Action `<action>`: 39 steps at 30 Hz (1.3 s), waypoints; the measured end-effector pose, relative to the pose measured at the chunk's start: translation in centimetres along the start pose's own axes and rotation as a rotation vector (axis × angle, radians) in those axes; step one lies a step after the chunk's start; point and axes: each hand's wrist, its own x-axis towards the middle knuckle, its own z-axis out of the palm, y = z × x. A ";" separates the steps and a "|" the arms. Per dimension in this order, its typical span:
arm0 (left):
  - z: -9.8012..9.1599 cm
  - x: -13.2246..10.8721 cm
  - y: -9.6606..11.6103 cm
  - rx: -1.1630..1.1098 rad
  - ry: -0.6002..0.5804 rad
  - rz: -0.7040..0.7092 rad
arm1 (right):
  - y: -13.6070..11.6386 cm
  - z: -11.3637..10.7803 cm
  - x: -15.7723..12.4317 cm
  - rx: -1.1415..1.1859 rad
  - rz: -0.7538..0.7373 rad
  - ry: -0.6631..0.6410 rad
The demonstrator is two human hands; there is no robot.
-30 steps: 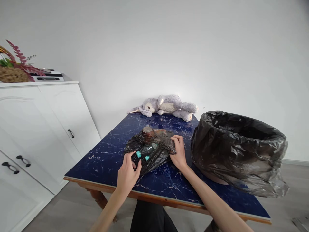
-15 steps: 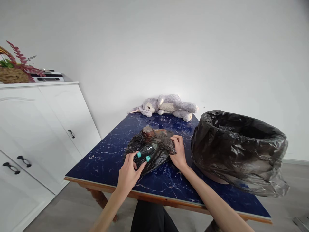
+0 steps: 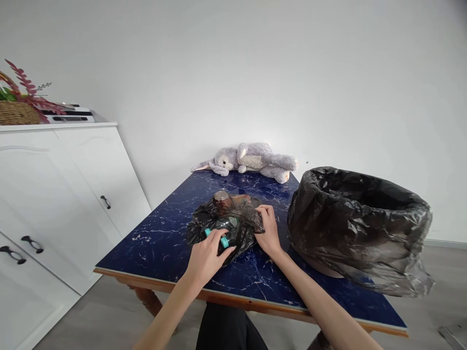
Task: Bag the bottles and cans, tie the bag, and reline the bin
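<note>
A crumpled black plastic bag (image 3: pixel 204 214) lies on the blue marbled table with clear bottles in it. Two teal caps stick out toward me, one of them on a clear plastic bottle (image 3: pixel 229 224). My left hand (image 3: pixel 207 255) has its fingers and thumb closed about the nearer cap (image 3: pixel 224 241); the other teal cap (image 3: pixel 207 232) is just beyond its fingertips. On the bag's right side, my right hand (image 3: pixel 268 228) pinches the plastic. A brownish container (image 3: pixel 222 196) shows at the back of the bag, partly covered.
Right of the bag stands a bin lined with a black bag (image 3: pixel 350 223), its opening upward. A grey plush rabbit (image 3: pixel 251 160) lies along the table's far edge by the wall. White cabinets (image 3: pixel 65 194) with a wicker basket (image 3: pixel 18 113) on top stand left of the table (image 3: pixel 146 248).
My left hand has moved right and slightly forward, from around both caps to the nearer one. My right hand keeps its hold on the bag.
</note>
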 end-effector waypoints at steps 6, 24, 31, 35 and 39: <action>0.1 0.3 0.8 0.030 0.056 0.001 | 0.4 0.1 0.0 0.006 0.007 0.013; -16.4 2.2 0.7 -0.287 0.932 -0.328 | 1.2 0.4 0.3 0.040 0.092 0.112; -19.3 7.2 -7.3 -0.066 0.854 -0.184 | 1.2 0.4 0.2 0.049 0.105 0.094; -18.6 8.8 -12.3 0.068 0.686 -0.308 | 1.2 0.4 0.2 0.047 0.107 0.089; -17.7 9.1 -15.9 0.139 0.583 -0.408 | 1.2 0.4 0.1 0.049 0.103 0.086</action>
